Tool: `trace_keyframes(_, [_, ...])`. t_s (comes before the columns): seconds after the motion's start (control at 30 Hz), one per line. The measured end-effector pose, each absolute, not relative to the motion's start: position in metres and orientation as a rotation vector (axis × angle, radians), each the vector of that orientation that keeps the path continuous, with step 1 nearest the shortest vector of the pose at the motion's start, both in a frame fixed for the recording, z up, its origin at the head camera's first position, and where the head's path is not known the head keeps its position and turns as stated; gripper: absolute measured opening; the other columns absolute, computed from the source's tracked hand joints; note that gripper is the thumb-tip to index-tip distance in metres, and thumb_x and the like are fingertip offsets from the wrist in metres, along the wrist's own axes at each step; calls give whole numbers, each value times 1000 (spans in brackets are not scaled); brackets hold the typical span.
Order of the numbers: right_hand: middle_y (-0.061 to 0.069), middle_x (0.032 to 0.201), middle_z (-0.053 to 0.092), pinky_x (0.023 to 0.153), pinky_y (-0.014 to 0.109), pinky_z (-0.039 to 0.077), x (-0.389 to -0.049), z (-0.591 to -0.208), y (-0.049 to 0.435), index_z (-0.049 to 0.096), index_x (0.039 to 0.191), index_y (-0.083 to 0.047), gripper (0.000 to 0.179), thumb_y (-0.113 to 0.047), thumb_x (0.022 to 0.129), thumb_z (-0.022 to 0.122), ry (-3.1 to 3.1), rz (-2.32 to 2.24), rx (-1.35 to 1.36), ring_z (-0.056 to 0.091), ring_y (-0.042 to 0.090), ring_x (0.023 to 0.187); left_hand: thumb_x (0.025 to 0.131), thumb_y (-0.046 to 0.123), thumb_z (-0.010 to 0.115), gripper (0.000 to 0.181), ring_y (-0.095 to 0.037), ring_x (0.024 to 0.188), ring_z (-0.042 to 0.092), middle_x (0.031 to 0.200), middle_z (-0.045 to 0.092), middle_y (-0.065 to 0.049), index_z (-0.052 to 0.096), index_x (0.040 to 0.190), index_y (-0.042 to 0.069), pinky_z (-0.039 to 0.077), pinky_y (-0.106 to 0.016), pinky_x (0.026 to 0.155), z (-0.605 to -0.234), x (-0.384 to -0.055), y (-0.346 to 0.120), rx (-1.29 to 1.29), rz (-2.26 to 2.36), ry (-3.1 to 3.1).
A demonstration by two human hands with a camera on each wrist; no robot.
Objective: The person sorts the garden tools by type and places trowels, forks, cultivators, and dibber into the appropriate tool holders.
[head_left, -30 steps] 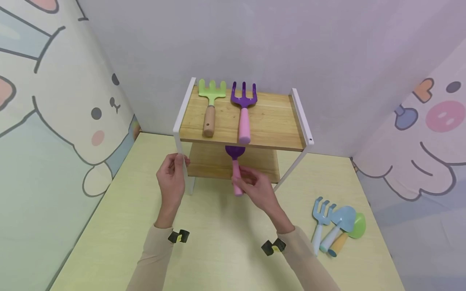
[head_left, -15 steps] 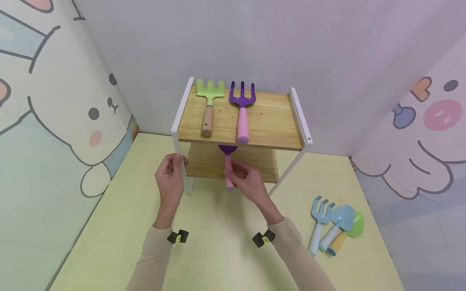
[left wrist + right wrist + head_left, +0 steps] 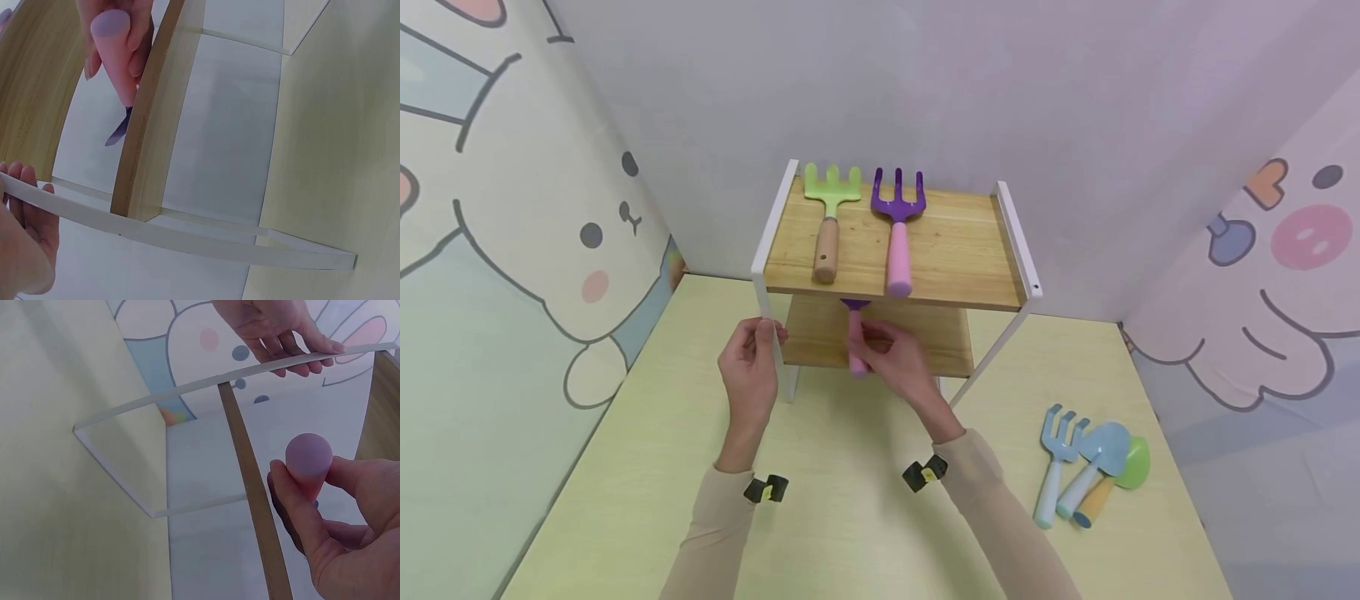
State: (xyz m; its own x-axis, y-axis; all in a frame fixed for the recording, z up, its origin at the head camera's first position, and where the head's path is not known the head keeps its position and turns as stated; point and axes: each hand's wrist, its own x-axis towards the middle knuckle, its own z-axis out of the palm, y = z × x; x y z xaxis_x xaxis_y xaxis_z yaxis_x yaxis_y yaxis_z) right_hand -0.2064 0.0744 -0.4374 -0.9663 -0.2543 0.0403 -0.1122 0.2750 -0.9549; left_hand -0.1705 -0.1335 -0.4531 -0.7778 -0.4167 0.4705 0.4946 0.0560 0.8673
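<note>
Between cartoon walls [image 3: 527,217], a rack [image 3: 958,242] is seen; its left post [image 3: 763,298] is gripped by the left hand [image 3: 749,367], the lower pink tool [image 3: 114,59] pinched by the right hand [image 3: 897,358].

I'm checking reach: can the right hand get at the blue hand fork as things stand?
Probably not yet: the right hand holds a pink-handled garden tool, though the blue hand fork lies uncovered on the table.

Plain lilac-grey back wall [image 3: 880,83], left wall [image 3: 445,375] printed with a white cartoon animal [image 3: 550,250] (pink-cheeked and dark-eyed), right wall [image 3: 1285,483] bearing a pink-snouted figure [image 3: 1270,283], pale yellow-green tabletop [image 3: 625,500] below, soft light
</note>
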Motion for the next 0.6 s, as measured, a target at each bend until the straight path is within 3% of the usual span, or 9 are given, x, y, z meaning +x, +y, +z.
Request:
trace_keyframes(0.23, [11,129,68,83,32,59,-215,-433,66,66,133,-7,46,-34,96,75,2419,-1671,-321,67,26,115,108,8,54,26,-13,81,65,87,68,-3,62,100,-16,53,-24,81,-451,-170,-133,-72,-1796,-1694])
trace_keyframes(0.6, [9,123,71,84,31,58,-228,-422,54,70,127,-5,42,-34,97,74,2509,-1509,-311,69,22,111,108,9,54,28,-15,81,65,87,68,-1,61,100,-16,53,-24,80,-451,-170,-132,-61,-1805,-1691])
